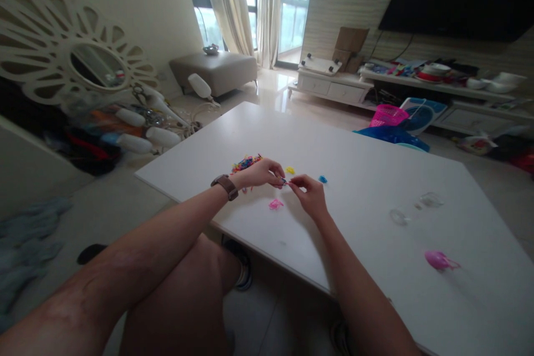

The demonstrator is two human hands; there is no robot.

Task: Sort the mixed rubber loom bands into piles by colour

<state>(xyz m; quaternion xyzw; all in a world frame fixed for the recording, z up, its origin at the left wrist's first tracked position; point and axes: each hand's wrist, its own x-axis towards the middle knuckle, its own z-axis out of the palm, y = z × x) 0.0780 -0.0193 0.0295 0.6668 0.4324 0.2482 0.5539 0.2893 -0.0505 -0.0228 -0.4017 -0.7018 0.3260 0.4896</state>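
Note:
Over the white table, my left hand, with a brown watch on its wrist, is closed in a pinch on a few small elastic bands. My right hand meets it there, thumb and finger pinching a reddish band. Partly behind my left hand lies a multicoloured heap of bands. Small single-colour clusters surround the hands: a yellow cluster just beyond, a blue cluster to the right and a pink cluster on the near side. My fingers partly hide the held bands.
On the table's right side are a pink egg-shaped item, a clear ring-shaped piece and a clear plastic piece. Beyond the far edge stands a pink basket. A lamp with white shades is beside the left edge.

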